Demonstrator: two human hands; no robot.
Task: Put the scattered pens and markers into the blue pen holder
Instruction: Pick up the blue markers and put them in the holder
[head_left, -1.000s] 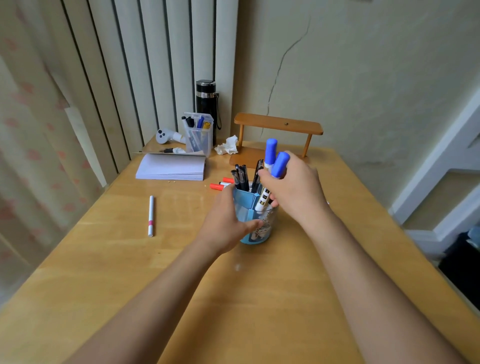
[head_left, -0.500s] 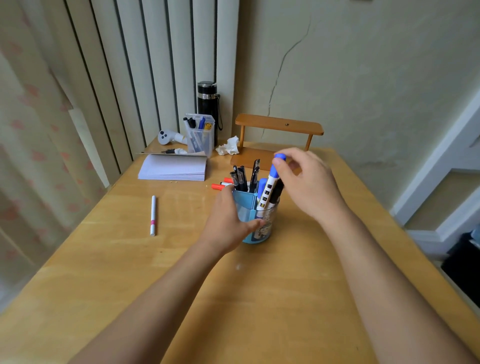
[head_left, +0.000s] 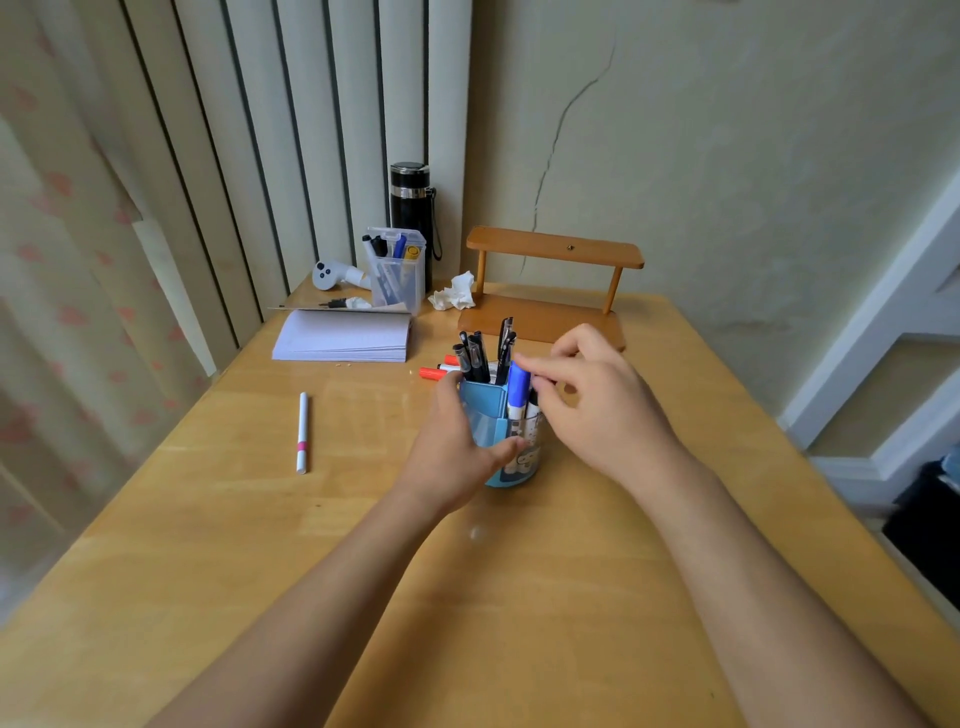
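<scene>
Head view: left hand (head_left: 452, 447) wraps the holder (head_left: 506, 441) from its 9 o'clock side, thumb across the front wall, gripping it. Right hand (head_left: 597, 400) sits at the holder's 2 o'clock, fingertips (head_left: 524, 364) pinched loosely at the cap of a blue marker (head_left: 517, 392) standing in the holder; whether they clamp it I cannot tell. Black pens (head_left: 483, 353) stand in the rear compartment. Red markers (head_left: 436, 370) lie on the table (head_left: 519, 597) at the holder's 11 o'clock, just behind the left hand. A white pen (head_left: 302, 432) lies well apart at 9 o'clock. Notepad (head_left: 343, 338), clear box (head_left: 397, 270), flask (head_left: 411, 202) and wooden shelf (head_left: 550, 280) sit toward 12 o'clock.
</scene>
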